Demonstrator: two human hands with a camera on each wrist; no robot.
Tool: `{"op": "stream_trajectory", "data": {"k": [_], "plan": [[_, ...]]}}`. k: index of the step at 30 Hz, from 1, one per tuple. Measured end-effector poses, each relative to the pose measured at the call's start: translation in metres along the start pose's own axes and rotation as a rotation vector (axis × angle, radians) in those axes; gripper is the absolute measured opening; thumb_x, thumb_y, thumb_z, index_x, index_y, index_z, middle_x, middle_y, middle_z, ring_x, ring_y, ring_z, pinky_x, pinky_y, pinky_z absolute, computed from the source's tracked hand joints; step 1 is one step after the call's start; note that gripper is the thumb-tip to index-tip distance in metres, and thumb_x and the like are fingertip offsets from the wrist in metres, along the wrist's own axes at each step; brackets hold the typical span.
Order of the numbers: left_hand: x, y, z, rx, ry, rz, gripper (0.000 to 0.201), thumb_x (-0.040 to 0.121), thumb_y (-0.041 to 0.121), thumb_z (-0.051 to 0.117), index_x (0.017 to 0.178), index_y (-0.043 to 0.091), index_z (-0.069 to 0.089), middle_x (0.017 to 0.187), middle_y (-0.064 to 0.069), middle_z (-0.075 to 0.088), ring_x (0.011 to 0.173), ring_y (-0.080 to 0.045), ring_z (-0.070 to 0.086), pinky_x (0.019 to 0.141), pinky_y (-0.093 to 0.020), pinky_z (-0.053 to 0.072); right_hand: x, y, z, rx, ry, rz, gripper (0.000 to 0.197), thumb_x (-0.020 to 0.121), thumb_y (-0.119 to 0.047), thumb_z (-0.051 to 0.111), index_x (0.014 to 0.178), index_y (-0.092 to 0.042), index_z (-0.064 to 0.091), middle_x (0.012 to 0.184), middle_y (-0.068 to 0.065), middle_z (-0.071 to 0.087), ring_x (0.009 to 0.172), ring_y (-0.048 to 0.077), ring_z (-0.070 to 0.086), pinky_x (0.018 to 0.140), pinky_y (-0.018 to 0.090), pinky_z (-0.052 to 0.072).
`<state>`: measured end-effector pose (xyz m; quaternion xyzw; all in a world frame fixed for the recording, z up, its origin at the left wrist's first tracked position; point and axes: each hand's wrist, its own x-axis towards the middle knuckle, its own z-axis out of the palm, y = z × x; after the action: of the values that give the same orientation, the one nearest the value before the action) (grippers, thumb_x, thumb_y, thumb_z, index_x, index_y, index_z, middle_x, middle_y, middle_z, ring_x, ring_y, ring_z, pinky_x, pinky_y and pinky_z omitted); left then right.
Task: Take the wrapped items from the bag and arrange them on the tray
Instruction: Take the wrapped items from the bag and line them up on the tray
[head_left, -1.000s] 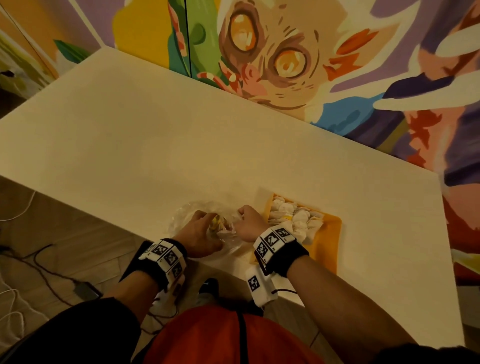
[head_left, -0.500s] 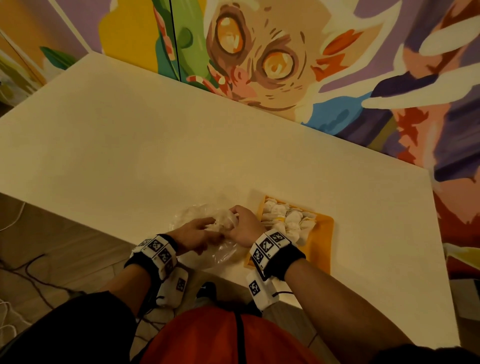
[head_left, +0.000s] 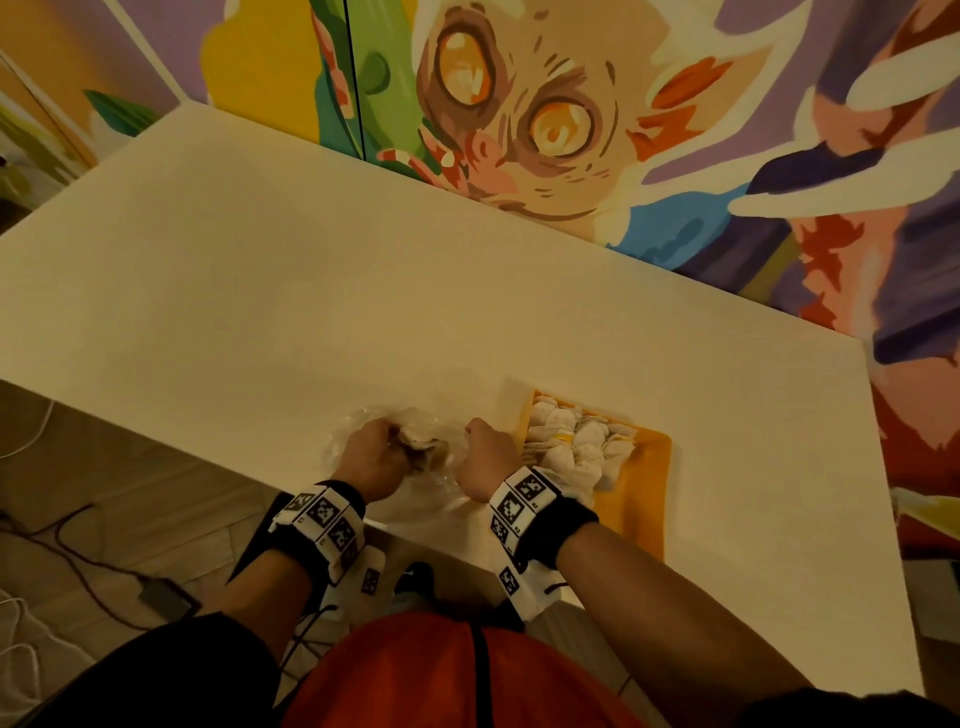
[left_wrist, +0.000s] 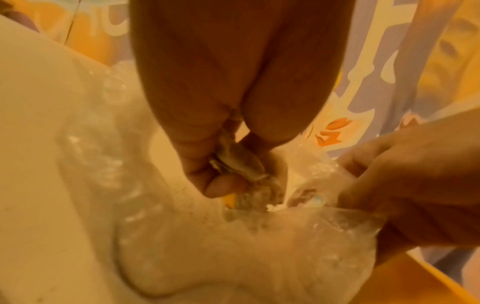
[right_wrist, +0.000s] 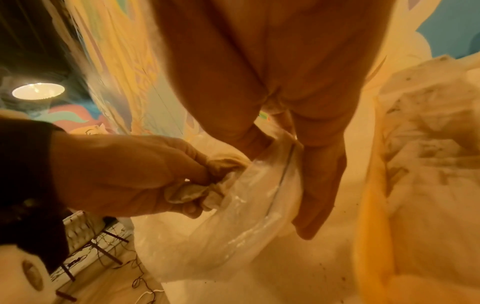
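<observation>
Clear bag (head_left: 441, 493): right hand (head_left: 488, 457) pinches its rim; left hand (head_left: 371, 457) grips a wrapped item (right_wrist: 192, 191) at the mouth; tray (head_left: 644, 499) lies beyond the right fingers.

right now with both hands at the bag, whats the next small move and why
Probably lift the left hand up and out of the clear bag, then carry its wrapped item right to the orange tray. The left fingers already pinch that item at the bag's mouth, the right hand grips the bag's edge to hold it open, and the tray's near part looks bare beside the other wrapped items.
</observation>
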<state>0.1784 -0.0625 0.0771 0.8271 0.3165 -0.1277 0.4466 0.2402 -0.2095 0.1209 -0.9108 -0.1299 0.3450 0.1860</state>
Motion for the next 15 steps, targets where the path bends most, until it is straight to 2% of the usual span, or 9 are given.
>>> {"op": "stream_trajectory", "data": {"k": [2, 4, 5, 6, 8, 9, 11, 12, 15], "plan": [[0.001, 0.001, 0.0, -0.011, 0.012, -0.079, 0.021, 0.089, 0.008, 0.05, 0.108, 0.003, 0.057, 0.105, -0.016, 0.064, 0.091, -0.033, 0.063, 0.072, -0.037, 0.054, 0.0, -0.002, -0.001, -0.014, -0.011, 0.011, 0.037, 0.092, -0.007, 0.052, 0.129, -0.005, 0.044, 0.121, 0.018, 0.055, 0.107, 0.034, 0.057, 0.073, 0.033, 0.044], [-0.003, 0.006, 0.002, -0.075, 0.008, -0.11, 0.023, 0.092, 0.012, 0.047, 0.113, 0.003, 0.049, 0.107, -0.015, 0.061, 0.082, -0.028, 0.062, 0.059, -0.03, 0.055, 0.001, -0.003, -0.002, -0.009, -0.024, 0.021, 0.034, 0.093, -0.011, 0.051, 0.126, -0.005, 0.045, 0.121, 0.017, 0.055, 0.108, 0.033, 0.056, 0.072, 0.031, 0.04], [-0.004, 0.006, 0.005, -0.109, 0.0, -0.099, 0.028, 0.092, 0.018, 0.048, 0.117, 0.005, 0.045, 0.109, -0.014, 0.06, 0.083, -0.027, 0.061, 0.06, -0.03, 0.056, 0.001, -0.003, -0.002, -0.01, -0.04, 0.018, 0.034, 0.094, -0.013, 0.051, 0.125, -0.005, 0.045, 0.121, 0.017, 0.055, 0.108, 0.033, 0.056, 0.072, 0.03, 0.038], [-0.004, 0.007, 0.007, -0.128, -0.016, -0.065, 0.038, 0.09, 0.024, 0.05, 0.123, 0.007, 0.042, 0.114, -0.014, 0.059, 0.089, -0.028, 0.061, 0.069, -0.034, 0.057, 0.002, -0.003, -0.003, -0.017, -0.06, 0.01, 0.033, 0.094, -0.015, 0.051, 0.125, -0.005, 0.046, 0.122, 0.016, 0.055, 0.108, 0.032, 0.056, 0.072, 0.03, 0.038], [-0.005, 0.005, 0.013, -0.045, -0.072, 0.02, 0.064, 0.082, 0.038, 0.058, 0.136, 0.011, 0.037, 0.129, -0.016, 0.05, 0.112, -0.032, 0.052, 0.09, -0.04, 0.049, 0.001, -0.003, -0.005, -0.033, -0.092, 0.011, 0.032, 0.094, -0.017, 0.05, 0.123, -0.004, 0.046, 0.122, 0.014, 0.054, 0.109, 0.031, 0.055, 0.073, 0.03, 0.037], [-0.007, 0.003, 0.015, 0.045, -0.083, 0.057, 0.073, 0.078, 0.044, 0.061, 0.139, 0.013, 0.036, 0.134, -0.015, 0.046, 0.12, -0.032, 0.047, 0.095, -0.04, 0.045, 0.001, -0.003, -0.006, -0.036, -0.099, 0.016, 0.031, 0.094, -0.016, 0.05, 0.123, -0.004, 0.045, 0.12, 0.014, 0.054, 0.108, 0.03, 0.054, 0.074, 0.03, 0.037], [-0.009, 0.001, 0.021, 0.171, -0.074, 0.144, 0.085, 0.069, 0.056, 0.063, 0.139, 0.014, 0.037, 0.133, -0.015, 0.046, 0.123, -0.033, 0.044, 0.095, -0.037, 0.044, 0.0, -0.001, -0.006, -0.044, -0.103, 0.026, 0.031, 0.094, -0.015, 0.05, 0.122, -0.005, 0.045, 0.117, 0.014, 0.053, 0.104, 0.029, 0.054, 0.073, 0.029, 0.038], [-0.008, -0.002, 0.024, 0.205, -0.068, 0.175, 0.084, 0.071, 0.054, 0.065, 0.139, 0.013, 0.039, 0.13, -0.016, 0.048, 0.122, -0.033, 0.044, 0.093, -0.036, 0.045, 0.0, -0.001, -0.006, -0.051, -0.102, 0.029, 0.031, 0.094, -0.015, 0.05, 0.122, -0.005, 0.045, 0.118, 0.014, 0.054, 0.105, 0.029, 0.054, 0.074, 0.029, 0.039], [-0.01, 0.002, 0.024, 0.218, -0.027, 0.197, 0.056, 0.087, 0.028, 0.067, 0.135, 0.008, 0.045, 0.123, -0.017, 0.054, 0.115, -0.032, 0.05, 0.089, -0.033, 0.042, -0.003, -0.001, -0.007, -0.076, -0.09, 0.02, 0.034, 0.095, -0.016, 0.049, 0.126, -0.004, 0.045, 0.126, 0.015, 0.054, 0.113, 0.032, 0.054, 0.08, 0.03, 0.042]]}}
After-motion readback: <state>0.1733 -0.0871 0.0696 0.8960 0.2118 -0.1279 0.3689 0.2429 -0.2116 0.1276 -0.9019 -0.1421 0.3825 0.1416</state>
